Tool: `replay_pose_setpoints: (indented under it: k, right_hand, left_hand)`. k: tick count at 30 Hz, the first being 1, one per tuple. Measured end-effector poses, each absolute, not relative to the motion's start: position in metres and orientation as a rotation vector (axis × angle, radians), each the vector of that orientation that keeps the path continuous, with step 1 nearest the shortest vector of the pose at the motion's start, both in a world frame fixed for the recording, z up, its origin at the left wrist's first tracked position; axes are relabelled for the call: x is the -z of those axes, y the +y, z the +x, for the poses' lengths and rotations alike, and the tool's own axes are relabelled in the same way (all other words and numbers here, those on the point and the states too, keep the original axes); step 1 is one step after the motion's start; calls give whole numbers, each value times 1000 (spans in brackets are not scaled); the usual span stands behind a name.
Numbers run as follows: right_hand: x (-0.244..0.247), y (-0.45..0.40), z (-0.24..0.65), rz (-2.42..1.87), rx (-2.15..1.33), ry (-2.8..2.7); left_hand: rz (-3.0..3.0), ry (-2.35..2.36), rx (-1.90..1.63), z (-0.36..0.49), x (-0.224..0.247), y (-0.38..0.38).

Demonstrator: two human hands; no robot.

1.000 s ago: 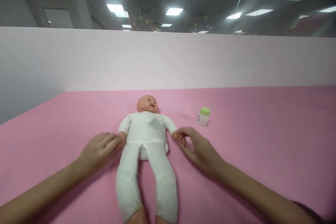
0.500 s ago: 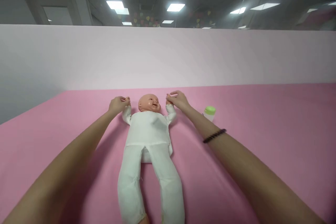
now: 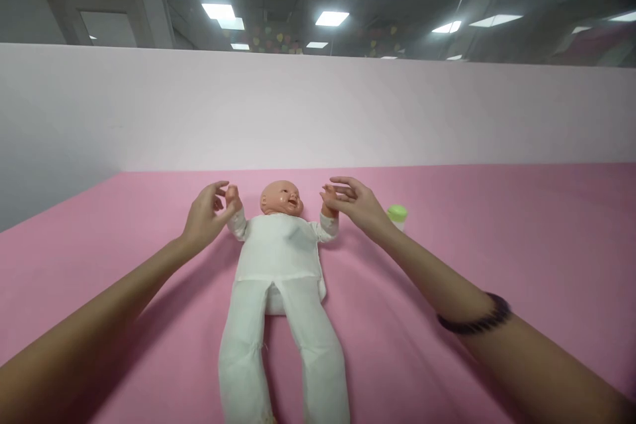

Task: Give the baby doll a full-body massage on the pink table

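A baby doll (image 3: 281, 248) with a white cloth body lies on its back on a pink surface (image 3: 447, 265), its head away from me and its arms raised beside the head. My left hand (image 3: 206, 213) is open beside the doll hand on the left, thumb and fingers apart, with the thumb tip close to the doll's wrist. On the other side, my right hand (image 3: 360, 209) has its fingers spread. Its thumb overlaps the doll hand (image 3: 330, 207) there; whether it touches is unclear. The doll's feet run out of view at the bottom.
A small container with a green lid (image 3: 397, 213) stands right of the doll, partly hidden behind my right forearm. Along the far edge of the pink surface rises a white wall (image 3: 318, 112), with glass above it. A dark bracelet (image 3: 474, 318) circles my right arm.
Both hands have loosened from the doll's hands and moved outward, fingers spreading. The doll's arm on the right has shifted slightly outward and down; its body stays in place.
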State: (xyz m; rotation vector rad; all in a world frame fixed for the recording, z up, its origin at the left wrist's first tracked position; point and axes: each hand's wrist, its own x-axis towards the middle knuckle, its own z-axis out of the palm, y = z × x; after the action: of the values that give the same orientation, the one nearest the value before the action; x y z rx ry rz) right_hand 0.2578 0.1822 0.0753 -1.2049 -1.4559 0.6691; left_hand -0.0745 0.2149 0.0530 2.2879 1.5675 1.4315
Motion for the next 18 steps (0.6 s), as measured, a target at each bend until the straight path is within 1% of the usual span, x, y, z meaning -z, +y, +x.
replay_pose_setpoints:
  k: [2,5,7,8,9,11,15,17,18]
  right_hand:
    - [-70,137,263,-1160,-524,-1678]
    - [-36,81,268,-1104,-276,-2041]
    - [-15,61,271,-1092,-195,-2202]
    - [-8,56,272,-1088,-178,-2236]
    - [-6,56,272,-1092,-184,-2240]
    - [-15,67,271,-1106,-239,-2143]
    - [-52,135,262,-1114,-382,-1631]
    - [-58,181,254,-1152,-430,-1405]
    - [-57,203,250,-1207,-461,-1354]
  left_hand:
    - [2694,1373,-1364,-86,-43,176]
    - [3233,988,-1127,-102,-19,131]
    - [3416,843,-883,-109,-7,116]
    - [3444,825,-823,-112,-4,114]
    - [3427,851,-829,-114,-5,115]
    - [3262,996,-989,-112,-14,127]
    - [2526,1464,-1324,-83,-48,181]
    - [2238,1589,-1306,-59,-57,217]
    - [2165,1672,-1228,-47,-58,234]
